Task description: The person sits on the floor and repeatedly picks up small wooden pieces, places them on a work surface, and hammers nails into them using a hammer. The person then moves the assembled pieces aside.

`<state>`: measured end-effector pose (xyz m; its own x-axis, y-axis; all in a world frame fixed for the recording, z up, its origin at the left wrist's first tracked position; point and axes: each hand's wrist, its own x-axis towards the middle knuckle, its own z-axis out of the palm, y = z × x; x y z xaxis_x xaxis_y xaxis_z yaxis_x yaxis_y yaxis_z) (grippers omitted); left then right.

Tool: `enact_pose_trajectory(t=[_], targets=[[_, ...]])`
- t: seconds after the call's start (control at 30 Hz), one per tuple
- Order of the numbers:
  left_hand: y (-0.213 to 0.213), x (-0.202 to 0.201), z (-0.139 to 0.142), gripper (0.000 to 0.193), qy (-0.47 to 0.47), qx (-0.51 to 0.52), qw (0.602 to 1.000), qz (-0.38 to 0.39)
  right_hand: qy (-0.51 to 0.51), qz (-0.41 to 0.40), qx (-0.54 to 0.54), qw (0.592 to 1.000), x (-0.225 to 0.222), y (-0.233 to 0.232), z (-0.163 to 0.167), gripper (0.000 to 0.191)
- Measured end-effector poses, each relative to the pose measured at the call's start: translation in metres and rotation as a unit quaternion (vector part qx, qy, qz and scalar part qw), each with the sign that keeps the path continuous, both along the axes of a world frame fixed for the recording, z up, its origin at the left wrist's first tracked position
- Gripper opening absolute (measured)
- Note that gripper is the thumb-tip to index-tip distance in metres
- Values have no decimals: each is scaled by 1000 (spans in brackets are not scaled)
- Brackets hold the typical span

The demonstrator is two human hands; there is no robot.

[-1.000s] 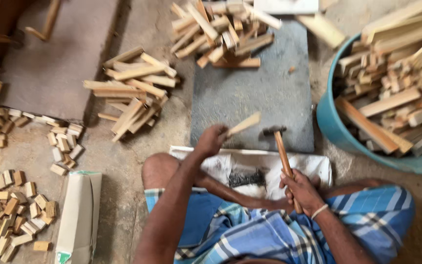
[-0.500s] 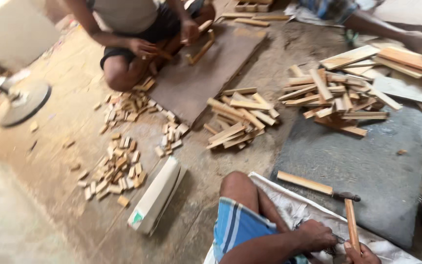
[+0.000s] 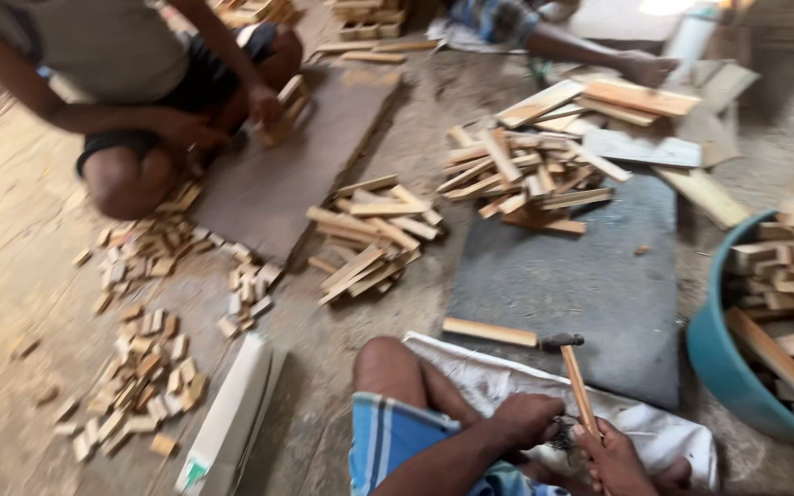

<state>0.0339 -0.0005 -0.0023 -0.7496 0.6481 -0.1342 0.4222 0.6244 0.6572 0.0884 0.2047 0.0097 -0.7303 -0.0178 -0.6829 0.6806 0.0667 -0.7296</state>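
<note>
My right hand (image 3: 613, 459) is closed around the wooden handle of a hammer (image 3: 577, 381); its dark head rests at the near edge of a grey slab (image 3: 562, 276). My left hand (image 3: 526, 421) lies just left of it, fingers curled over a small dark heap on a white sack (image 3: 470, 377) that covers my lap. Whether it grips anything is hidden. A single pale wood strip (image 3: 489, 331) lies flat on the slab's near edge, apart from both hands. My knee and blue striped cloth (image 3: 397, 441) show at the bottom.
A teal tub (image 3: 719, 358) full of wood strips stands at the right. Piles of strips (image 3: 526, 174) (image 3: 369, 230) lie beyond and beside the slab. Small blocks (image 3: 140, 367) and a white carton (image 3: 232, 413) lie left. A co-worker (image 3: 140, 83) squats by a brown board (image 3: 296, 156).
One second ago my left hand held a wood strip up; the strip now lies on the slab and that hand has dropped to the sack. The view swung left, then partly back.
</note>
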Motion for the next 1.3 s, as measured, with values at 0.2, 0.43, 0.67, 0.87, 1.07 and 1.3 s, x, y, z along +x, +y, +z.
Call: enact_pose_trajectory(t=[0.2, 0.43, 0.67, 0.87, 1.07, 1.3], targets=[[-5, -10, -8, 44, -37, 107, 986, 120, 22, -63, -30, 997, 9, 13, -17, 30], [-17, -23, -7, 26, -17, 93, 972, 216, 13, -80, -55, 995, 6, 9, -19, 24], [-44, -64, -14, 27, 91, 131, 941, 299, -8, -83, -171, 982, 21, 24, -18, 26], [-39, -84, -18, 39, 103, 207, 926, 298, -37, -77, -108, 991, 23, 13, 13, 30], [-15, -86, -6, 44, 125, 175, 942, 260, -43, -71, -34, 996, 23, 1, 43, 30], [-19, -83, -15, 43, 130, 184, 938, 264, 323, 69, 307, 893, 32, -8, 67, 37]])
